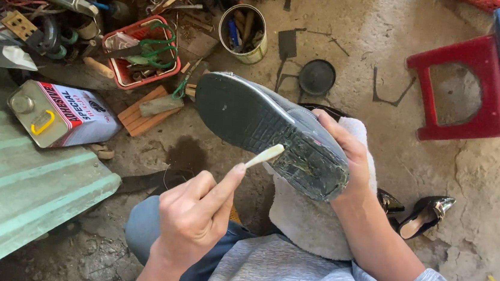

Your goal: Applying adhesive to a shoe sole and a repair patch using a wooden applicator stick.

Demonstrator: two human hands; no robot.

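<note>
My right hand [345,152] grips the heel end of a dark shoe [263,123], turned sole up and resting over a white cloth [309,218] on my lap. The worn black sole points toward the upper left. My left hand [195,214] holds a thin cream-coloured stick or brush handle [265,155], and its tip touches the sole near the heel.
On the concrete floor lie a metal can with a yellow handle [59,115], a red basket of tools [140,52], a tin of tools [244,31], wooden blocks [144,110], a red stool [465,93], a black high-heeled shoe [427,216] and a green corrugated sheet [17,180].
</note>
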